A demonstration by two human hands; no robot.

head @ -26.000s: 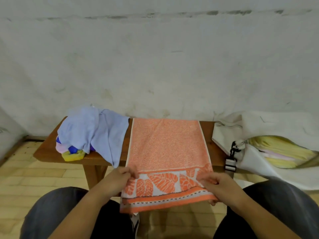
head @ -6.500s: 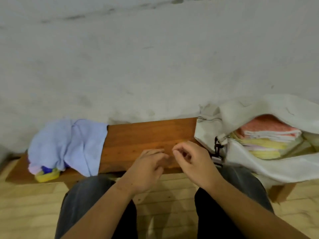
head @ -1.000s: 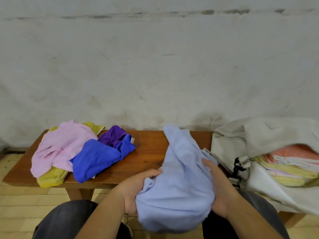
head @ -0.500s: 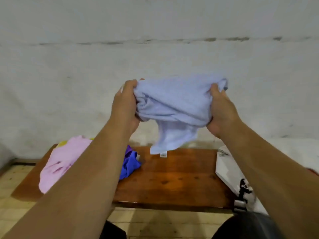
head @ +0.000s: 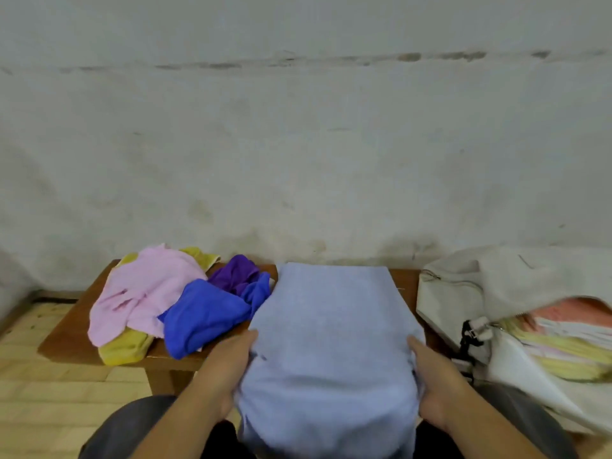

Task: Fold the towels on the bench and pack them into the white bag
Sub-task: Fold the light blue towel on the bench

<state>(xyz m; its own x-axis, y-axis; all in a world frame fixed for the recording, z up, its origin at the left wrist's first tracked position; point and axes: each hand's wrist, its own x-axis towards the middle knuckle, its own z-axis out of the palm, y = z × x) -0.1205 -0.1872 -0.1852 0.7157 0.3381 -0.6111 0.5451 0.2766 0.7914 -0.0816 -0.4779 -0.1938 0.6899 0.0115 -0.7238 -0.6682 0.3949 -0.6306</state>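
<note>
Light blue towel (head: 331, 326) — aloft before — now spread across the bench (head: 66, 342); left hand (head: 222, 376) and right hand (head: 433, 382) grip its sides.

Matt cloth towel (head: 331, 326) — glossy wooden bench (head: 71, 337) (varnished-looking).

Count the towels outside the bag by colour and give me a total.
light blue towel: 1
pink towel: 1
yellow towel: 1, mostly under the pink one
dark blue towel: 1
purple towel: 1
Total: 5
</note>
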